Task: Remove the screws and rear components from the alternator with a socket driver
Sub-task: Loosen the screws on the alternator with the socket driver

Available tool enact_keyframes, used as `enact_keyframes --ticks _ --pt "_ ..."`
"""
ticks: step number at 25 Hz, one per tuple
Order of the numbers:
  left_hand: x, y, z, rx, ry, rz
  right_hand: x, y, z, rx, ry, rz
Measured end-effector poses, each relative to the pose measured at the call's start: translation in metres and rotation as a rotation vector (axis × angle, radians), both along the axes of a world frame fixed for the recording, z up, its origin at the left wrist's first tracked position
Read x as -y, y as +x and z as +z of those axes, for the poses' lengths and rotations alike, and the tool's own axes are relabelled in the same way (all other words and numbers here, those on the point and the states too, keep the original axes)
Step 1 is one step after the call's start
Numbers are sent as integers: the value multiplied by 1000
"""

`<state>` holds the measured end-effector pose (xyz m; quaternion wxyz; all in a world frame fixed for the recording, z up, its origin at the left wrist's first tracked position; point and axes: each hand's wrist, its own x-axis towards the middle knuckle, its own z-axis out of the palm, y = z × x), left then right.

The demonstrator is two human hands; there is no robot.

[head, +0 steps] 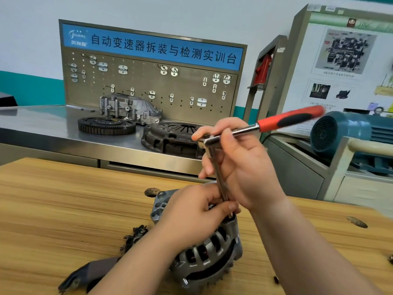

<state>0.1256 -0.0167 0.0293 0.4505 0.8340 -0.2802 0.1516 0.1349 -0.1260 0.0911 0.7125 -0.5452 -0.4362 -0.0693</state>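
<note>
While on ribbed alternator (pixel 212 252), chrome driver (pixel 220 179), red/blk handle (pixel 291 121).

Bright, even indoor light; shadows faint and soft. Mild sheen on steel bench (pixel 42 122), left of frame. Red tool handle (pixel 291 121), centre right, smeared by motion blur. Wide-angle distortion at edges: display board (pixel 350 60), upper right, leans inward.

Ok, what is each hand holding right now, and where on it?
Right hand grips the socket driver at its head; left hand pinches its shaft low, above the alternator.
</note>
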Motion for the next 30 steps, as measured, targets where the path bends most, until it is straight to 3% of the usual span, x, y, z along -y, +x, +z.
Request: enact_keyframes --ticks 2,3,4,5,8,10,12,16,17,18,21,23,25,26,28,29,30 --pt "1 -3 3 56 19 41 -1 1 -5 575 -139 -497" --pt "0 -3 3 97 42 74 -4 1 -8 744 -179 -639" --pt "-1 -5 3 111 50 84 -6 2 -11 752 -167 -653" --pt "-1 -5 3 94 40 65 -9 0 -11 599 -123 -545" --pt "0 0 -2 91 21 31 -11 -6 -1 -184 83 69" --pt "1 3 -6 126 -4 15 -10 -5 -1 -348 109 151" --pt "0 3 -6 149 1 33 -13 -7 -3 -176 95 32" --pt "1 2 -5 223 -18 100 -11 -7 -17 718 -168 -691" --pt "-1 3 -5 233 -26 111 -11 -6 -19 741 -177 -708" --pt "0 1 -3 213 -25 112 -12 -6 -18 624 -139 -627" --pt "-1 1 -5 122 53 74 -15 -11 -7 -61 48 -51" --pt "-1 1 -3 96 55 74 -10 -8 -2 -293 77 112" --pt "-1 -2 3 66 47 74 -7 -8 -2 -159 82 8" --pt "4 -4 4 60 48 106 -6 -10 -5 55 34 -172" --pt "16 -8 9 250 153 388 -7 -13 -12 499 -136 -565" --pt "15 -9 9 282 207 514 -8 -12 -15 576 -174 -631" --pt "12 -7 7 234 161 450 -8 -13 -15 498 -157 -581"
